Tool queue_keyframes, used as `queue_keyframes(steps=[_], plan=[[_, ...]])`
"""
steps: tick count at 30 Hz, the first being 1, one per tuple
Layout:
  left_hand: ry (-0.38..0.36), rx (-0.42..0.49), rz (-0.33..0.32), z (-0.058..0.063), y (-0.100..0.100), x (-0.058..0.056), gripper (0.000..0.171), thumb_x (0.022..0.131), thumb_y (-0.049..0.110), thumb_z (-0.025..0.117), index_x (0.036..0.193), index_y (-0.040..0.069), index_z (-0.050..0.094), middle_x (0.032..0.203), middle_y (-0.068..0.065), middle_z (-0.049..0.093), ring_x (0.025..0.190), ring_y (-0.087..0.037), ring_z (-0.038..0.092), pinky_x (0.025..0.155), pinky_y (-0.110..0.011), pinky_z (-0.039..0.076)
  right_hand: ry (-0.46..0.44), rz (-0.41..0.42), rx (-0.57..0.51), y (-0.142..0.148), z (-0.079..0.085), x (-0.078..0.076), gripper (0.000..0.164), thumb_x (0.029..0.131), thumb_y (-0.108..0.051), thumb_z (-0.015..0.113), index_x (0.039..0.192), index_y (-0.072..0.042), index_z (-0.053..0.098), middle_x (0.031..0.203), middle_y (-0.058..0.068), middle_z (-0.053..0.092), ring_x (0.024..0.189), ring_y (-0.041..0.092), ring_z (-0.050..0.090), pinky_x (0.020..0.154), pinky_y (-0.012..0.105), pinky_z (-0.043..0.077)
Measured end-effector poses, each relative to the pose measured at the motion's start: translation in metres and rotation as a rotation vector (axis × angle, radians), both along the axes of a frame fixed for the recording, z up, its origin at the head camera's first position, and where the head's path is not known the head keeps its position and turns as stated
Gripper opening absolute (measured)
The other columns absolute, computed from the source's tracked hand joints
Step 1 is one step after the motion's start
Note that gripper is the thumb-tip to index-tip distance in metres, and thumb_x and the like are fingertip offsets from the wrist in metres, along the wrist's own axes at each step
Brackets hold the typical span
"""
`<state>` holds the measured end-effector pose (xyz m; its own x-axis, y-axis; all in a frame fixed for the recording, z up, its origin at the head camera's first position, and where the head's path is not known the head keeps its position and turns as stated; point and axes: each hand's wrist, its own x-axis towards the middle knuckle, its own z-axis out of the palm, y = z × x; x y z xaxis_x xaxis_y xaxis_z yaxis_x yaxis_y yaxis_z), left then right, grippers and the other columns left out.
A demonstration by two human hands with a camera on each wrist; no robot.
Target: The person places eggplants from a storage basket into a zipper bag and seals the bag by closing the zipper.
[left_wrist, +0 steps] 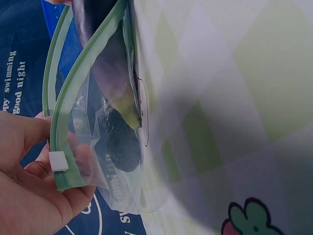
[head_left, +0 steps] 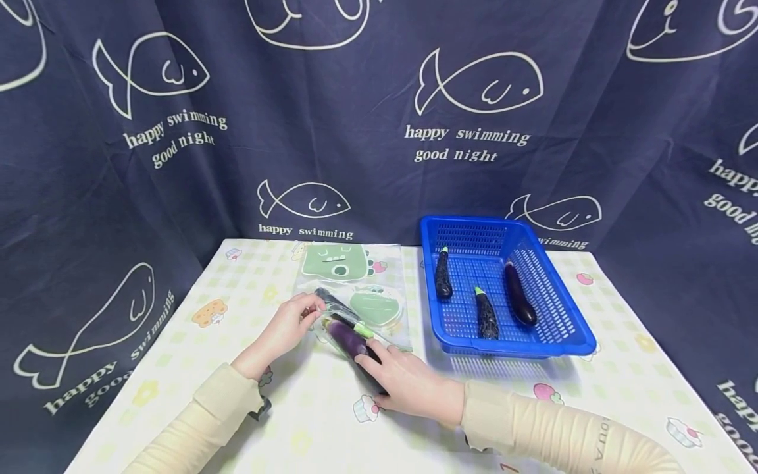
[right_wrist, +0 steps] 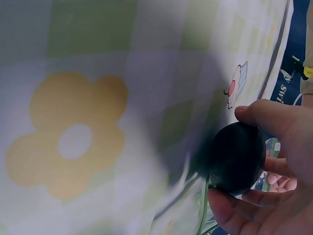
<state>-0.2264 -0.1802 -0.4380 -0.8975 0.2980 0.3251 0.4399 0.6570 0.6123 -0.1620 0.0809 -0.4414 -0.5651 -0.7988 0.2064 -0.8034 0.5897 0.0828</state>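
- Right sleeve (head_left: 551, 421), cream, is lying nearest the lens — left sleeve (head_left: 195, 415) is matching it; two counted.
- Smooth purple eggplant (head_left: 349, 339), one, is slanting stem-first into the clear zip bag (left_wrist: 63, 117); right hand (head_left: 414, 382) is gripping its blunt end.
- Left hand (head_left: 296, 316) is pinching the bag's mouth beside a white slider (left_wrist: 58, 161), one seen.
- Technique (judgement): holding the mouth wide and feeding low should be keeping film from snagging on the stem.
- Dark bumpy vegetable (left_wrist: 122, 147), one, is lying inside — sliding alongside probably beats pushing against it.
- Blue basket (head_left: 521, 349), one, is holding three: two bumpy green-capped vegetables (head_left: 487, 316), one smooth eggplant (head_left: 520, 296).
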Motion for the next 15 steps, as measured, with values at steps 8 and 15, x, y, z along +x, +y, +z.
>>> queue_keyframes(steps=[8,15], plan=[[-0.009,-0.002,0.002,0.0002,-0.0001,0.0003,0.01,0.088,0.0,0.061,0.094,0.008,0.062,0.084,0.0,0.057,0.077,-0.012,0.055,0.07,-0.028,0.051,-0.01,0.002,-0.006,-0.0016,0.0029,-0.0013,0.072,0.068,-0.038,0.08,0.128,-0.015,0.05,0.124,0.009,0.049,0.085,0.019,0.059,0.063,0.03,0.054],[-0.004,-0.008,0.002,0.0005,-0.0002,-0.0006,0.01,0.088,0.001,0.061,0.094,0.009,0.062,0.083,0.001,0.056,0.076,-0.012,0.054,0.068,-0.027,0.05,-0.021,0.0,-0.006,-0.0031,0.0047,-0.0022,0.072,0.068,-0.037,0.08,0.13,-0.015,0.049,0.125,0.009,0.048,0.085,0.018,0.059,0.063,0.03,0.055]])
